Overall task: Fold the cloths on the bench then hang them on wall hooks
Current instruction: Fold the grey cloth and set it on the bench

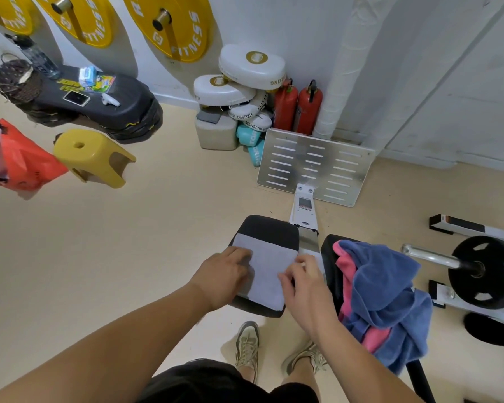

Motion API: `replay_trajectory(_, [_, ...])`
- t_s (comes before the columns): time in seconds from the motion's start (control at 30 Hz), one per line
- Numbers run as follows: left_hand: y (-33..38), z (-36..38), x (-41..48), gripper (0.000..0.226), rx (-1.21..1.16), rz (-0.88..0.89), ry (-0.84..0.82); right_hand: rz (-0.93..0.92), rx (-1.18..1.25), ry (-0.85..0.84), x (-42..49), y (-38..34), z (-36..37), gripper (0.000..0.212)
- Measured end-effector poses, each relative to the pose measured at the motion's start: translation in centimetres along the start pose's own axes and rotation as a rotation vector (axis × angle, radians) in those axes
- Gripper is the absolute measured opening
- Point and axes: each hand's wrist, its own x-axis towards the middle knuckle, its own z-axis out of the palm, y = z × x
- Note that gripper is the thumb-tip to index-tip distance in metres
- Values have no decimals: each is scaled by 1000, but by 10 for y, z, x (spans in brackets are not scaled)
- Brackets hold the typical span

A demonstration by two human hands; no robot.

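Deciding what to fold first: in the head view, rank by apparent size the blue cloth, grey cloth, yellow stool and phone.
1. blue cloth
2. grey cloth and yellow stool: they look alike, so unranked; the stool is farther away
3. phone

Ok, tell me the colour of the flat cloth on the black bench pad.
The flat cloth is plain light grey; head view shows it best.

I see a grey cloth point(266, 269) folded into a flat rectangle on the left pad point(269, 228) of the bench. A blue cloth point(390, 286) and a pink cloth point(346, 274) lie crumpled together on the right pad point(329, 254).
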Motion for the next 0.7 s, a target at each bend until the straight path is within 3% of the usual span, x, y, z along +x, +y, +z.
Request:
replay_trajectory(0.03, [-3, -1, 4, 31, 28, -24, -11, 74, 66, 16, 7, 2, 0, 22])
replay_trajectory(0.1, [-7, -3, 12, 55, 38, -94, -54, 217, 231, -48, 19, 6, -1, 45])
replay_trajectory(0.2, [-4, 3, 20, 62, 5, -135, -67, 304, 348, -130, 29, 9, 0, 55])
replay_trajectory(0.4, [-6, 6, 34, 42, -106, -183, -45, 230, 307, -58, 47, 2, -5, 47])
replay_trajectory(0.5, [-11, 1, 38, 48, -56, -115, -1, 211, 242, -15, 53, 2, -11, 51])
replay_trajectory(0.6, [-4, 0, 30, 59, -39, 1, -3, 52, 37, -102, 39, 0, -14, 58])
replay_trajectory(0.7, [5, 4, 24, 62, -104, -27, -24, -47, -91, -232, 19, 2, -9, 57])
